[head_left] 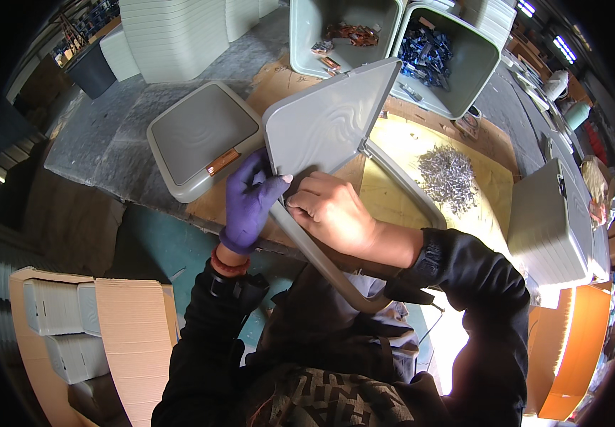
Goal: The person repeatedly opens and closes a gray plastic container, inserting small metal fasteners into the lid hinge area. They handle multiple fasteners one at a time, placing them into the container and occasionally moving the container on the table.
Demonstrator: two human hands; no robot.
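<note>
A grey plastic lid flap stands raised on an open grey rim frame in front of me. My left hand, in a purple glove, is closed on the lid's near-left corner, thumb against the edge where flap and frame meet. Beside it my bare right hand has its fingers curled and pinched at the same corner, under the flap. Whatever those fingertips hold is hidden. To the left lies another grey lid, flap down, with a small orange-brown piece on its front edge.
A pile of small metallic parts lies on yellow sheeting. Behind are one bin with orange-brown pieces and another bin with blue pieces. Stacked lids stand right; a cardboard box sits lower left.
</note>
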